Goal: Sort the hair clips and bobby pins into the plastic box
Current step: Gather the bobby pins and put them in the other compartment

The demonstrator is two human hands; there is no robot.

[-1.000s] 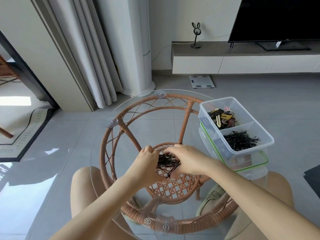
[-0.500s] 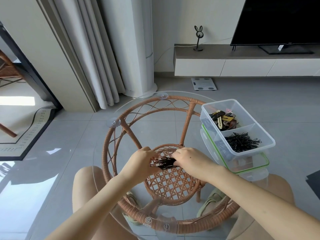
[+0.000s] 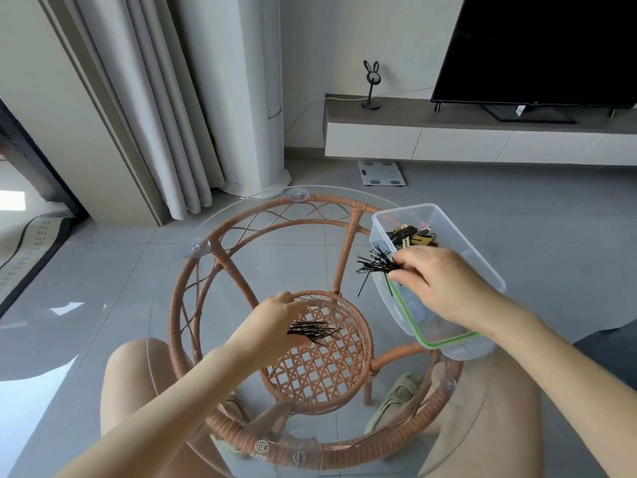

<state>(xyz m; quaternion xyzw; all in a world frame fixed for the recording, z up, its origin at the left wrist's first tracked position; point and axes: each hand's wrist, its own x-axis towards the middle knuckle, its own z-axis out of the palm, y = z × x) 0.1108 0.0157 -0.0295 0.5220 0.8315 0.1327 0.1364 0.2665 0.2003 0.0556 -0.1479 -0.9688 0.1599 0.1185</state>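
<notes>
My right hand (image 3: 436,282) pinches a bundle of black bobby pins (image 3: 375,265) at the near left wall of the clear plastic box (image 3: 482,267). The box stands on the right of the round glass table (image 3: 162,326); its far compartment holds several coloured hair clips (image 3: 415,234), and my hand hides the near compartment. My left hand (image 3: 275,324) holds a smaller bunch of black bobby pins (image 3: 315,331) over the middle of the table.
The box sits on a green-rimmed lid (image 3: 444,343). Under the glass is a rattan frame with a woven round shelf (image 3: 320,370). My knees and sandals show below. A TV stand (image 3: 448,132), scale (image 3: 381,172) and curtains (image 3: 148,108) stand beyond.
My right hand took part of the bobby pin bundle and carried it up and right to the box. My left hand stayed at the table middle with the remaining pins. The camera tilted closer.
</notes>
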